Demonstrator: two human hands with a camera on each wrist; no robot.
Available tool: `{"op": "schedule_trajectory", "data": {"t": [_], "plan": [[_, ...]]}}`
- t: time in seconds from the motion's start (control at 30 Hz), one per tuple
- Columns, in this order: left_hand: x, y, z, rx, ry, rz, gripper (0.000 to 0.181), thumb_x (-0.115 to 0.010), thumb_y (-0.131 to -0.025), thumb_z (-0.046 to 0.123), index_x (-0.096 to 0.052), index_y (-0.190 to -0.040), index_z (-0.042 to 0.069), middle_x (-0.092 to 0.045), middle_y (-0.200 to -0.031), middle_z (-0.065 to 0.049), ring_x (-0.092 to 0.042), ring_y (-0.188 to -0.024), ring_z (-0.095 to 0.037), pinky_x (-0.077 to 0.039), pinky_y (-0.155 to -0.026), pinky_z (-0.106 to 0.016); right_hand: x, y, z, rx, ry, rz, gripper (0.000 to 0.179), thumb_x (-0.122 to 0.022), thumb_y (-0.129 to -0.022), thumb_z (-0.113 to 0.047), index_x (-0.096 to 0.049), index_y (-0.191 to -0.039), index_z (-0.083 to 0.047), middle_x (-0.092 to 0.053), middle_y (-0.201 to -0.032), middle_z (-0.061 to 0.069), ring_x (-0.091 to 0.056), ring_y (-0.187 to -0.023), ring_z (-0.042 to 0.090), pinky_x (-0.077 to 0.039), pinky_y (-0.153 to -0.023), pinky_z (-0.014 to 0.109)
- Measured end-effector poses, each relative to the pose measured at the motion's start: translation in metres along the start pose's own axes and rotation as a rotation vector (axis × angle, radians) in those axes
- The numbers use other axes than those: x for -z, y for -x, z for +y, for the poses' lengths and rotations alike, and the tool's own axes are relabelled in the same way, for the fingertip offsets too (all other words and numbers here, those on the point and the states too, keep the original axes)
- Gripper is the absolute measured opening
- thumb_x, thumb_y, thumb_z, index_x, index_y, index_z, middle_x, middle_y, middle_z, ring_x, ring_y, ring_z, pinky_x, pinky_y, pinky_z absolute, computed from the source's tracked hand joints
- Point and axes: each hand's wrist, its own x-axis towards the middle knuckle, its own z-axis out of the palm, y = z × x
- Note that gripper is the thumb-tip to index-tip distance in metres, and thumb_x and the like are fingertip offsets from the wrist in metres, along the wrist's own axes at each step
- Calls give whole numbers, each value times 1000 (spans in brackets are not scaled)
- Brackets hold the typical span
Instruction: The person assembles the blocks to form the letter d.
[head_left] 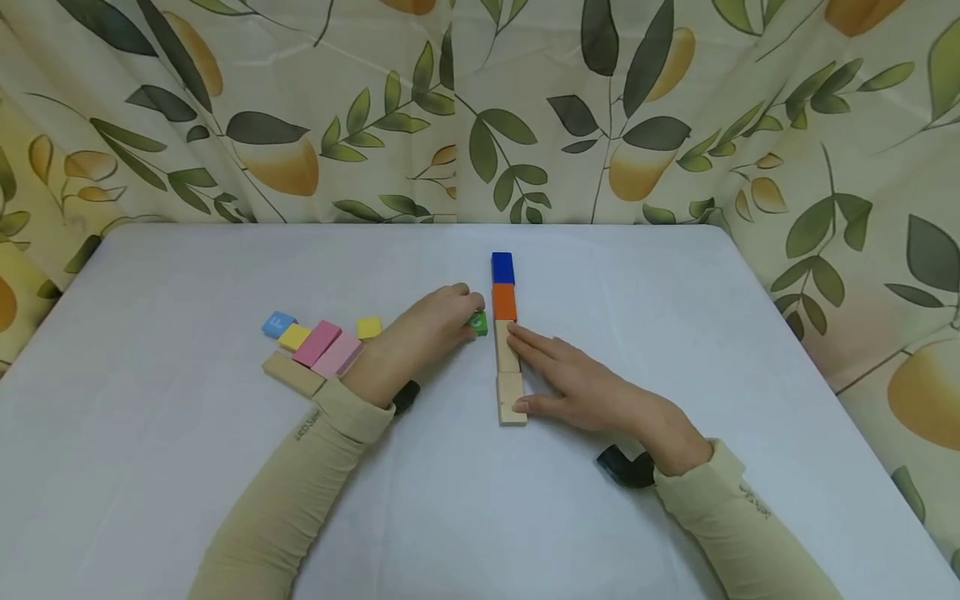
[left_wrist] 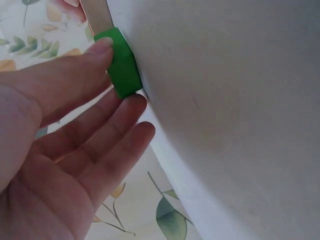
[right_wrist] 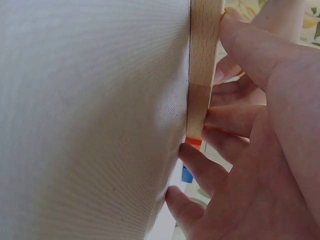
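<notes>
On the white table a straight row of blocks runs away from the person: two plain wooden blocks (head_left: 511, 400) nearest, then an orange block (head_left: 505, 302), then a blue block (head_left: 502, 267) at the far end. Just left of this row my left hand (head_left: 431, 329) pinches a green block (left_wrist: 123, 65) between thumb and fingers, close over the table. My right hand (head_left: 577, 383) lies along the right side of the row, its fingertips and thumb touching the wooden blocks, fingers fairly straight. In the right wrist view the wooden blocks' side (right_wrist: 204, 45) shows beside the thumb.
Left of the left forearm lies a loose group: a light blue block (head_left: 278, 324), two yellow blocks (head_left: 369, 327), two pink blocks (head_left: 317, 342) and a long wooden block (head_left: 293, 375). Leaf-patterned cloth (head_left: 570, 108) hangs behind the table (head_left: 187, 483).
</notes>
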Motion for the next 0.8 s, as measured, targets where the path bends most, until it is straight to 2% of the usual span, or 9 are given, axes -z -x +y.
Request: {"op": "schedule_trajectory", "data": {"t": [0.07, 0.17, 0.3, 0.6, 0.73, 0.8], "plan": [[-1, -2, 1, 4, -2, 13, 30, -70, -93, 13, -64, -119, 2, -65, -114, -12, -62, -102, -22, -55, -92, -31, -1, 0, 0, 1, 3, 1, 84, -65, -94, -43, -22, -158, -10, -13, -168, 3, -21, -152, 29, -20, -122, 55], [-1, -7, 4, 35, 4, -7, 30, -70, -92, 13, -63, -120, 3, -65, -113, -12, -62, -101, -22, -55, -91, -31, -2, 0, 2, 2, 10, 6, 84, -66, -94, -43, -22, -158, -10, -14, -167, 4, -22, -152, 30, -21, -121, 56], [-1, -11, 8, 46, 4, -29, 33, -69, -93, 13, -62, -123, 4, -64, -119, -12, -62, -107, -22, -54, -96, -31, -2, 1, 3, 10, 15, 10, 84, -66, -94, -43, -23, -157, -9, -15, -167, 5, -23, -151, 32, -22, -120, 57], [-2, -6, 10, -2, -17, 43, 28, -67, -94, 8, -61, -122, 2, -64, -117, -14, -63, -107, -24, -55, -95, -32, -1, -1, 3, 28, 22, 13, 85, -65, -93, -44, -23, -157, -8, -15, -167, 5, -24, -151, 33, -25, -120, 57], [-3, -6, 9, -9, -20, 44, 29, -66, -95, 9, -60, -122, 2, -64, -118, -14, -63, -108, -24, -54, -96, -31, -2, 0, 2, 34, 27, 14, 84, -66, -93, -43, -24, -157, -7, -15, -167, 7, -24, -151, 32, -24, -120, 57], [-3, -7, 9, 7, -7, 29, 32, -66, -95, 10, -60, -125, 3, -63, -120, -13, -62, -110, -24, -54, -98, -32, -2, -1, 2, 23, 25, 11, 84, -66, -93, -42, -24, -157, -7, -15, -167, 6, -23, -152, 30, -22, -121, 56]]}}
